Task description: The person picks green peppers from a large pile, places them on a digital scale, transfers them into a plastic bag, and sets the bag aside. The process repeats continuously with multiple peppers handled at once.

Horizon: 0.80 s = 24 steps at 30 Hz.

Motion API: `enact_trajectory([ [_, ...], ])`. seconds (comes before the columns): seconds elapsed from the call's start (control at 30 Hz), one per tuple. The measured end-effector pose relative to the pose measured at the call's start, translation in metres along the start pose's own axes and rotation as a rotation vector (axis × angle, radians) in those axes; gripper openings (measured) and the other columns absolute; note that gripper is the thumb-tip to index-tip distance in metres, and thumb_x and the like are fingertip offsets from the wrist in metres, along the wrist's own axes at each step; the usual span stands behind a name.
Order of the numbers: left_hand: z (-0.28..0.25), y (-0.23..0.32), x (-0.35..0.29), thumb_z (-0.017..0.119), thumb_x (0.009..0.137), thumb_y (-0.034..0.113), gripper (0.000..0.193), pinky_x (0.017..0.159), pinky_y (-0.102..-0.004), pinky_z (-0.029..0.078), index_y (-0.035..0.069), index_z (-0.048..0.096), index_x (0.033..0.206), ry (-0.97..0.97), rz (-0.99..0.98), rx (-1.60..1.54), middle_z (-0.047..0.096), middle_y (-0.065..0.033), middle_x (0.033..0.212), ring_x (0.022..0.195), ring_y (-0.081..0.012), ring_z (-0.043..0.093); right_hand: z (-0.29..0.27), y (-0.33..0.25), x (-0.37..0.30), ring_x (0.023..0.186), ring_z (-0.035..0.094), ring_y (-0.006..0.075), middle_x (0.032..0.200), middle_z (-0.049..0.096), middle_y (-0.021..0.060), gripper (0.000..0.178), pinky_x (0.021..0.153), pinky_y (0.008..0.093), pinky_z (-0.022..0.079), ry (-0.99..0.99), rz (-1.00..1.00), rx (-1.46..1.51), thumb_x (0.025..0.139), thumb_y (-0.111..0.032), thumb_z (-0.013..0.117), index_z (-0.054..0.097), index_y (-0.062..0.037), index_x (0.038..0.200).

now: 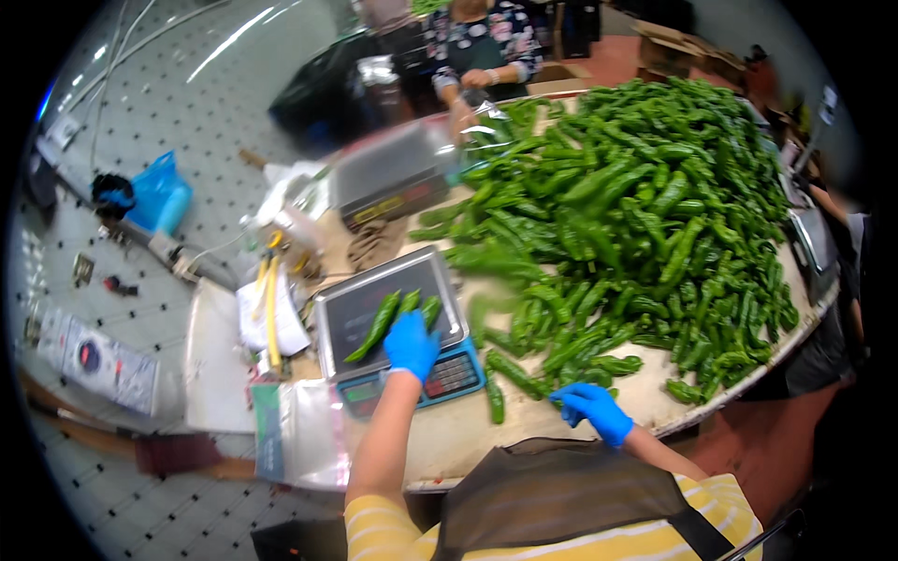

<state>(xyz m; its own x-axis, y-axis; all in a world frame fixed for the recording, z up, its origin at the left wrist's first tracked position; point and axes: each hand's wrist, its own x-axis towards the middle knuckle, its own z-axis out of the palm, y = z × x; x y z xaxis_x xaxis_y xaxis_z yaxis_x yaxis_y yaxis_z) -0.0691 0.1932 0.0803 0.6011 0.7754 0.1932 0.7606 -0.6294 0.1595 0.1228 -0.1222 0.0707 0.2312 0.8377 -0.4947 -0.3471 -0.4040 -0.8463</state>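
Note:
Blue gloves cover both of my hands. My left hand [412, 348] is over the dark plate of a blue digital scale [382, 292], its fingers closed around long green peppers [378, 327] that stick out past the fingertips. The undersides of those fingers are hidden. At the near edge of a large heap of green peppers [645, 224], my right hand [597, 411] hangs with fingers apart and nothing seen in it. A few loose peppers [510, 372] lie between the scale and that hand.
Clear plastic bags [313, 432] lie left of the scale's front, near papers and a yellow strap [272, 313]. A second scale [388, 173] stands farther back. Across the table, a person in a flowered top [482, 47] handles a clear bag [490, 131].

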Motion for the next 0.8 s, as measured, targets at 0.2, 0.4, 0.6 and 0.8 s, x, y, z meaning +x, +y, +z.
enact_trajectory([
  [0.2, 0.011, 0.042, -0.005, 0.073, 0.082, 0.025, 0.036, 0.076, -0.0447, 0.051, 0.003, 0.061, 0.107, 0.037, 0.004, -0.365, 0.062, -0.019, 0.098, 0.089, -0.0371, 0.063, -0.015, 0.0, 0.01, 0.07, 0.06, 0.0107, 0.083, 0.065, 0.0028, 0.032, 0.062, 0.0248, 0.049, 0.037, -0.095, -0.041, 0.094, -0.029, 0.062, 0.065, -0.0076, 0.118],
  [0.4, 0.027, 0.167, -0.064, 0.077, 0.079, 0.014, 0.063, 0.072, -0.0314, 0.052, 0.008, 0.05, 0.135, -0.214, 0.138, -0.949, 0.057, -0.0117, 0.107, 0.088, -0.0214, 0.06, -0.015, -0.039, 0.061, 0.071, 0.063, 0.016, 0.098, 0.063, 0.0108, 0.047, 0.058, 0.0295, 0.053, 0.075, -0.202, 0.231, 0.092, -0.026, 0.064, 0.05, 0.0006, 0.128],
  [0.6, 0.017, 0.184, -0.087, 0.07, 0.085, 0.006, 0.052, 0.076, -0.0259, 0.05, 0.008, 0.052, 0.134, -0.113, -0.032, -1.269, 0.059, -0.0051, 0.103, 0.085, -0.0124, 0.057, -0.08, -0.145, 0.105, 0.066, 0.064, 0.0174, 0.083, 0.065, 0.0102, 0.027, 0.062, 0.0308, 0.053, 0.22, -0.366, 0.011, 0.093, -0.024, 0.06, 0.059, -0.0005, 0.106],
  [0.8, 0.034, 0.164, -0.106, 0.069, 0.087, 0.006, 0.037, 0.072, -0.0257, 0.051, 0.009, 0.062, 0.123, -0.211, -0.038, -1.229, 0.063, -0.0037, 0.094, 0.079, -0.0107, 0.06, -0.198, -0.265, 0.175, 0.099, 0.065, 0.0328, 0.114, 0.066, 0.0173, 0.033, 0.088, 0.04, 0.052, 0.915, -0.94, -0.962, 0.083, -0.013, 0.064, 0.065, -0.0087, 0.116],
])
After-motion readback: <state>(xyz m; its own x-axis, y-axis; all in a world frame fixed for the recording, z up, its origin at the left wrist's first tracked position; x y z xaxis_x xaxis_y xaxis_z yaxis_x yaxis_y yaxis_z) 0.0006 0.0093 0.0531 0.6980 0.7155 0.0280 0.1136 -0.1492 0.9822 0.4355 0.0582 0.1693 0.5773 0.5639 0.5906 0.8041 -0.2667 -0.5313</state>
